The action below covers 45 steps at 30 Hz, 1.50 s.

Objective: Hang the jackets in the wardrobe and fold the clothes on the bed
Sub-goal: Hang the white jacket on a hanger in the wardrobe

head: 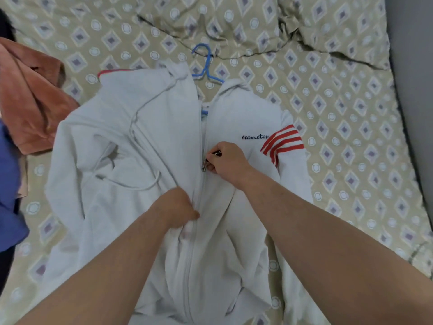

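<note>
A white zip-up hooded jacket (pixel 150 141) with red sleeve stripes lies face up on the bed, with a blue hanger (pixel 204 66) inside its neck opening and the hook sticking out at the top. My right hand (pixel 225 159) pinches the zipper pull about halfway up the front. My left hand (pixel 177 207) grips a bunch of the jacket's fabric just left of the zipper, lower down. Below the pull the zipper is closed; above it the front is open.
The bed (pixel 351 109) is covered by a beige sheet with a diamond pattern. A pink-brown garment (pixel 30 95) lies at the left edge, with a blue cloth (pixel 9 195) below it. A rumpled pillow or cover (pixel 328 26) sits at the top right.
</note>
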Motion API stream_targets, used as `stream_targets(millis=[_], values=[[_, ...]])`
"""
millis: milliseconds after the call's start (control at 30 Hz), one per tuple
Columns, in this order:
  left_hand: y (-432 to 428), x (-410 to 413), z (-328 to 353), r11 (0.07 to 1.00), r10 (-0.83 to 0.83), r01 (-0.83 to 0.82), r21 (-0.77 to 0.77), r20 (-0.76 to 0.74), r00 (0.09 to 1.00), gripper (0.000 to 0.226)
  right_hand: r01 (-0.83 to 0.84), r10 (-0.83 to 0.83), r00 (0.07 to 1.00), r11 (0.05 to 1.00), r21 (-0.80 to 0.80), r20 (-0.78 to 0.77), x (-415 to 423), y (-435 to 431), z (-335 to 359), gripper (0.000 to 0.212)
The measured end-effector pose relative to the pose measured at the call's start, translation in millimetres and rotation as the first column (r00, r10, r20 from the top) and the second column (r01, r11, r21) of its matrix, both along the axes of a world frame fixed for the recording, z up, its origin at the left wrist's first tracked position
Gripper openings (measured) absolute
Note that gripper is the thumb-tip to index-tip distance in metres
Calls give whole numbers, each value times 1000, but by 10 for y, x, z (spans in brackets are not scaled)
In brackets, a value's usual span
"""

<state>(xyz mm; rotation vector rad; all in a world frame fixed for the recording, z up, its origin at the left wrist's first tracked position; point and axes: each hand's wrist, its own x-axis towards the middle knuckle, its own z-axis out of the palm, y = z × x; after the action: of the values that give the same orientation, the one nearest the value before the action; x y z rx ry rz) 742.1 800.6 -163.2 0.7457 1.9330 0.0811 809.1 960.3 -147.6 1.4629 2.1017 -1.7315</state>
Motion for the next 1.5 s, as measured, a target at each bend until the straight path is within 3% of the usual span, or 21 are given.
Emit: stream_targets(millis=[67, 167, 300, 367, 433, 500, 567, 667, 933, 1167, 1367, 1500], values=[[-170, 79, 13, 994, -52, 64, -92, 132, 990, 35, 3, -3, 1000, 1000, 23, 0, -4, 62, 6, 17], [-386, 178, 37, 976, -1, 66, -207, 299, 954, 29, -3, 3, 1000, 1000, 24, -6, -5, 117, -1, 8], [-382, 197, 127, 938, -130, 203, -280, 256, 958, 26, 24, -24, 1000, 999, -29, -16, -5, 53, -29, 8], [-232, 130, 170, 972, -146, 156, -177, 67, 987, 36, 55, -57, 998, 996, -76, -28, -9, 34, -34, 14], [-25, 43, 230, 996, 92, -89, 31, -138, 986, 34, 50, -54, 998, 995, -84, -40, -12, 52, -32, 18], [186, -19, 231, 928, 330, -276, 251, -207, 921, 29, 33, -35, 998, 998, -48, -43, -5, 89, -8, 18], [337, -46, 201, 895, 393, -324, 307, -197, 898, 33, -31, 34, 999, 996, 89, -30, 10, 145, 0, 15], [412, -75, 129, 917, 357, -294, 270, -226, 906, 35, -134, 138, 990, 965, 226, 1, 30, 193, 3, 12], [442, -146, 67, 925, 341, -312, 216, -116, 933, 26, -231, 229, 973, 932, 280, 40, 7, 212, -29, 15], [218, -11, 76, 972, 235, -235, 3, 30, 972, 31, -404, 388, 915, 866, 294, 115, -19, 182, -31, 11], [77, 72, 59, 972, 221, -204, -113, 163, 962, 32, -351, 325, 936, 882, 314, 135, 4, 203, -50, 11], [68, 29, 47, 969, 240, -221, -112, 203, 949, 34, -320, 293, 946, 906, 278, 136, -16, 257, -8, 6]])
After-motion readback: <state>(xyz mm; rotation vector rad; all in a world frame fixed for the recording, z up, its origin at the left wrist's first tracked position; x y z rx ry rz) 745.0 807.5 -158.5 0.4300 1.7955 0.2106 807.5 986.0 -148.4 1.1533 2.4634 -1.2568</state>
